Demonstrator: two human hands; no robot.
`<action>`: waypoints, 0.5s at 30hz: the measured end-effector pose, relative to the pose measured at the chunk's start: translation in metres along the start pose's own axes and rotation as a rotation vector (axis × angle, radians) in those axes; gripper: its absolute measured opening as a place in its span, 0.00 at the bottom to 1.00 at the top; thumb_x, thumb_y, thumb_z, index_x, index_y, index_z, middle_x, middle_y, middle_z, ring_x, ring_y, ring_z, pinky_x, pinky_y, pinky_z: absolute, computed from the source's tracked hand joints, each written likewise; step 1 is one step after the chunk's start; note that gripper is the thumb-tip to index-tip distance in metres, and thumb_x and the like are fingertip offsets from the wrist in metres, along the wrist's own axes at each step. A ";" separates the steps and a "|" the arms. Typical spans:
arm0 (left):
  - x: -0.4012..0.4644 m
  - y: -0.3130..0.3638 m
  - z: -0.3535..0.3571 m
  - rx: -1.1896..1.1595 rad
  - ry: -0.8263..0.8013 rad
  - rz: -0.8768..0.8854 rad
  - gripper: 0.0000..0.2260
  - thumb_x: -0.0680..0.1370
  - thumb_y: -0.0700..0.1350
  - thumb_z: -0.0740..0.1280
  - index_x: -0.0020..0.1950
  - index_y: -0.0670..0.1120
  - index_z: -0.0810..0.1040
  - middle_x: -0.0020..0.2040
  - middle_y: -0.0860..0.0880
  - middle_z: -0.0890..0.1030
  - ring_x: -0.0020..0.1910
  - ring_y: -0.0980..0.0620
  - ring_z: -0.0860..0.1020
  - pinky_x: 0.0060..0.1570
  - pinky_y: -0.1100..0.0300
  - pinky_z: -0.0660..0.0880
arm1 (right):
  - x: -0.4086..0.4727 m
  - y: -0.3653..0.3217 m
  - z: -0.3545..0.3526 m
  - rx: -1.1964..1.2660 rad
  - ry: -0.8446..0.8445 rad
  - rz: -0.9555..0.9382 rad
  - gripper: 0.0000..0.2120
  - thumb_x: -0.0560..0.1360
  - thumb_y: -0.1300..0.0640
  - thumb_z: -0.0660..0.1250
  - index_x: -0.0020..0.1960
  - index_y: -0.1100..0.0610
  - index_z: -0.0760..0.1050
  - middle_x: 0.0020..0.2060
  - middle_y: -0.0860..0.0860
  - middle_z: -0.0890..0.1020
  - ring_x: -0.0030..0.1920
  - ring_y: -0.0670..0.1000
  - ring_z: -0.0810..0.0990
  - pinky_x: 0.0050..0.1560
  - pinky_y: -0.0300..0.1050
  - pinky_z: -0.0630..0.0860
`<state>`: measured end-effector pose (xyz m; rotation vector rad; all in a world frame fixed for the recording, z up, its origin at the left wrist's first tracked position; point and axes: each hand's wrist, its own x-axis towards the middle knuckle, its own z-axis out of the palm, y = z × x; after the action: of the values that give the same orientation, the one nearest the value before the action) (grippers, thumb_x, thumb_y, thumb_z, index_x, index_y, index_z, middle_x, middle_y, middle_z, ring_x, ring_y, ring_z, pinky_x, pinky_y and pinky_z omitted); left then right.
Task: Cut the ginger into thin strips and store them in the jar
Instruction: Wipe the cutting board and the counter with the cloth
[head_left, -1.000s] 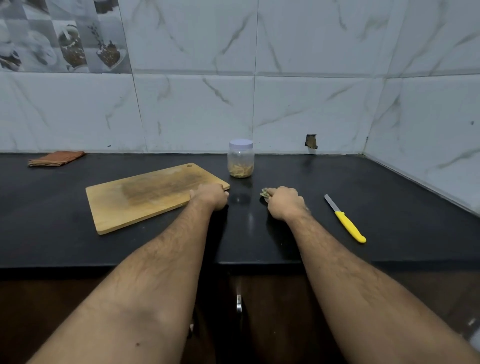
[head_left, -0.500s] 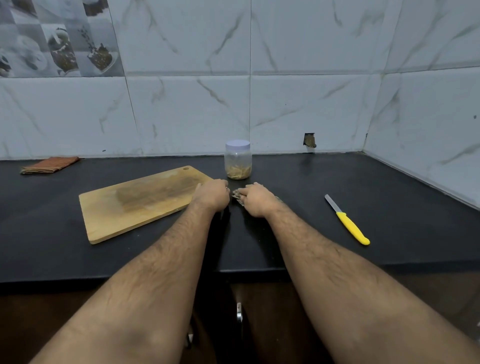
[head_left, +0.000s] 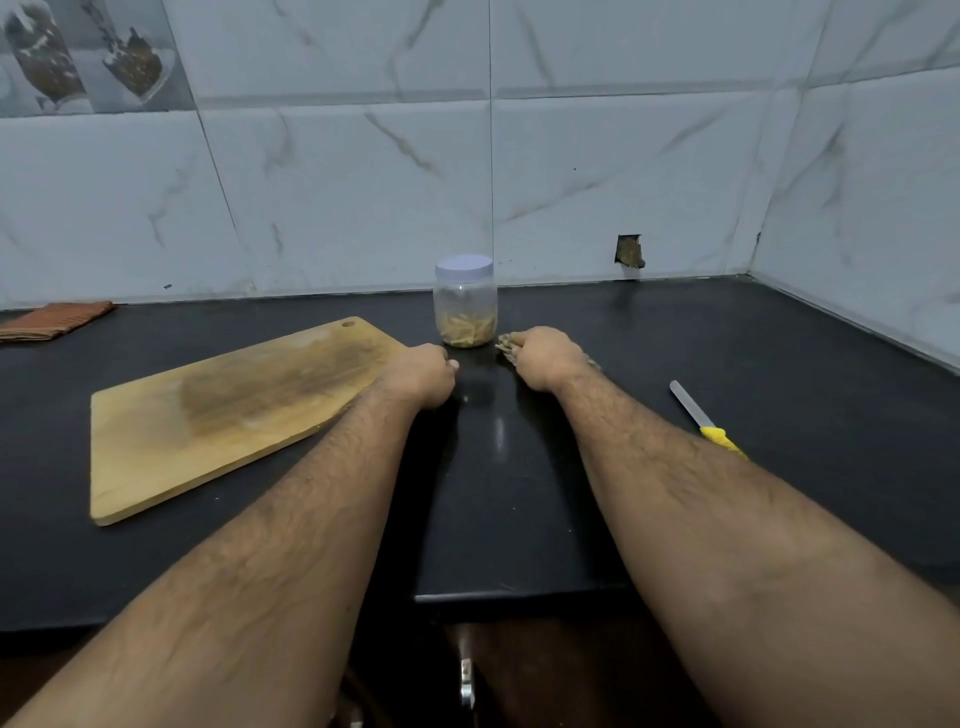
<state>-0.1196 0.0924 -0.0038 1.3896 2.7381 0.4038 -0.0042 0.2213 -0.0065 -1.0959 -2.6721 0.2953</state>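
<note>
A clear plastic jar (head_left: 466, 299) with a pale lid on stands at the back of the black counter. Thin ginger strips (head_left: 466, 332) lie in its bottom. The wooden cutting board (head_left: 223, 410) lies bare to the left. My left hand (head_left: 418, 374) is a closed fist at the board's right corner, and whether it grips the edge is hidden. My right hand (head_left: 545, 356) rests on the counter just right of the jar, closed on a small greenish-brown wad (head_left: 505, 344) that sticks out past the fingers. A yellow-handled knife (head_left: 696, 415) lies to the right, partly behind my forearm.
A folded orange-brown cloth (head_left: 52, 322) lies at the far left by the wall. Marble-tiled walls close the back and right, with a small hole (head_left: 629, 250) low in the back one. The counter's front edge (head_left: 519, 597) runs under my forearms.
My right hand has slid left and away from me with the wad, ending next to the jar. My left hand has stayed at the board's corner.
</note>
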 end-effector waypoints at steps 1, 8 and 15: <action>-0.002 0.000 -0.001 -0.004 -0.001 0.000 0.17 0.84 0.48 0.54 0.65 0.40 0.74 0.65 0.40 0.76 0.63 0.41 0.74 0.59 0.54 0.70 | 0.000 0.004 -0.002 -0.003 -0.003 0.030 0.19 0.83 0.54 0.56 0.73 0.48 0.71 0.68 0.54 0.75 0.66 0.58 0.74 0.65 0.51 0.72; -0.032 0.020 -0.002 -0.083 0.142 0.070 0.14 0.82 0.49 0.60 0.63 0.45 0.78 0.61 0.44 0.80 0.61 0.43 0.76 0.58 0.53 0.73 | -0.030 0.034 -0.011 -0.069 0.177 0.211 0.15 0.77 0.59 0.61 0.62 0.54 0.77 0.59 0.55 0.79 0.61 0.59 0.74 0.59 0.52 0.73; -0.078 0.090 -0.008 -0.181 0.154 0.180 0.10 0.79 0.53 0.65 0.52 0.51 0.83 0.51 0.49 0.84 0.52 0.47 0.81 0.51 0.54 0.77 | -0.055 0.058 -0.077 0.933 0.560 0.301 0.11 0.81 0.61 0.61 0.50 0.57 0.82 0.37 0.50 0.83 0.33 0.49 0.79 0.31 0.41 0.79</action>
<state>-0.0032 0.0791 0.0207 1.6228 2.6159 0.7777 0.0943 0.2303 0.0429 -1.0209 -1.5576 0.9867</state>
